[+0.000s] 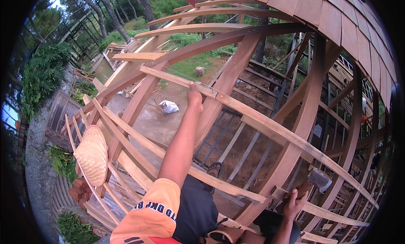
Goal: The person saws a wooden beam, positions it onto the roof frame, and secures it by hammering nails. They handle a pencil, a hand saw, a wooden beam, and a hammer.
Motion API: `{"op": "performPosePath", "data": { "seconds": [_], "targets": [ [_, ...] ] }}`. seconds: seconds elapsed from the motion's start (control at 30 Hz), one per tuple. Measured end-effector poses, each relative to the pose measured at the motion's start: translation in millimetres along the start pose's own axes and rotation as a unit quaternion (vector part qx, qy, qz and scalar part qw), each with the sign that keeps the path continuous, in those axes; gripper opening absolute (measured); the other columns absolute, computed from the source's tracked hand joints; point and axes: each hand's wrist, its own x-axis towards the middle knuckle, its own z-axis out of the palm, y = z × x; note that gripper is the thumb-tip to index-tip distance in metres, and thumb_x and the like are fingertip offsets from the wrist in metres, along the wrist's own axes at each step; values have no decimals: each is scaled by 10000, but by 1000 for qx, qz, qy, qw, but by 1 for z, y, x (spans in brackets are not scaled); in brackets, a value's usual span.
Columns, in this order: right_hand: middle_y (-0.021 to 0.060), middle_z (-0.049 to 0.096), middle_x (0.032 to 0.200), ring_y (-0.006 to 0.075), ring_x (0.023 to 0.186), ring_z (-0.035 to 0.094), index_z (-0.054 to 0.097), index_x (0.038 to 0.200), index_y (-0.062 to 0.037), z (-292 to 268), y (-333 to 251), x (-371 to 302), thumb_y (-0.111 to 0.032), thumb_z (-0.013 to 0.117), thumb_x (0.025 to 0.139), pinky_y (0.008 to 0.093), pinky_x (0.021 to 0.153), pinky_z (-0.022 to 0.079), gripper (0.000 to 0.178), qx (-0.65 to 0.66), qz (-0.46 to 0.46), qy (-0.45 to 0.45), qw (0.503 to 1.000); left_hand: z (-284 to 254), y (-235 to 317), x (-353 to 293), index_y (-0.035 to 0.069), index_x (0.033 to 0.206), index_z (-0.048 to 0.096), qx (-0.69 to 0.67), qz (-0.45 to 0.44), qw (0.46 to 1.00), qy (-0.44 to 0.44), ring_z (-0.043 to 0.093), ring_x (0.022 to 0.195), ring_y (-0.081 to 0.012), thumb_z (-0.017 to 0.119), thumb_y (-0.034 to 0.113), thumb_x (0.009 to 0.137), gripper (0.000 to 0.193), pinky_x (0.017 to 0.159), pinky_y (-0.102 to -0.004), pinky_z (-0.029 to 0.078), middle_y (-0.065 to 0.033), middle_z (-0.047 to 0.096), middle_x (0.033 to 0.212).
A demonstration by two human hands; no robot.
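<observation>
My left arm reaches forward, and my left hand [194,100] is closed on a long wooden batten [261,116]. The batten runs from upper left to lower right across the thick brown rafters [228,81]. At the lower right, my right hand [294,205] grips the wooden handle of a hatchet [319,179]. Its wide grey metal head points right, below the batten. A lower batten [228,186] ends beside a rafter, left of my right hand. The fingers of my left hand are partly hidden behind the wrist.
Wooden shingles [325,16] cover the roof at upper right. A woven conical hat [92,155] sits on curved battens at left, near stacked brown shingles [82,191]. Open gaps between rafters show ground far below, with a white sack [169,107]. My sandalled foot [214,169] rests near the lower batten.
</observation>
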Motion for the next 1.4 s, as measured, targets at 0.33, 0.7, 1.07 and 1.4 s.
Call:
{"op": "performPosePath", "data": {
  "seconds": [0.33, 0.7, 1.07, 1.4],
  "targets": [
    [32, 560, 716, 107, 582, 541, 527, 1072, -2, -4, 0, -2, -169, 610, 1006, 260, 541, 429, 197, -4, 16, 15, 1000, 19, 6, -25, -126, 1407, 418, 77, 55, 994, 46, 544, 1243, -273, 416, 530, 1061, 742, 1066, -402, 417, -219, 526, 1391],
    [46, 576, 726, 116, 588, 561, 526, 1074, 18, 0, 0, 2, -179, 630, 990, 267, 560, 451, 238, -3, 21, 3, 1000, -10, 7, 8, -74, 1395, 458, 41, 56, 997, 24, 592, 1163, -278, 402, 527, 1063, 689, 994, -439, 482, -170, 580, 1304],
    [40, 568, 731, 120, 578, 557, 529, 1075, 14, -6, 7, 0, -185, 633, 990, 263, 552, 451, 240, -38, 14, 10, 999, 11, 7, -12, -49, 1370, 484, 49, 10, 999, -1, 627, 1058, -264, 439, 564, 1042, 696, 944, -422, 505, -156, 599, 1254],
    [30, 557, 723, 102, 584, 542, 529, 1099, 8, -2, 9, 1, -157, 595, 1011, 257, 537, 444, 198, -6, -6, 8, 1000, 6, 4, -11, -77, 1428, 464, 122, 6, 992, -7, 607, 1191, -336, 434, 563, 1037, 751, 980, -444, 470, -234, 619, 1305]
  ]
}}
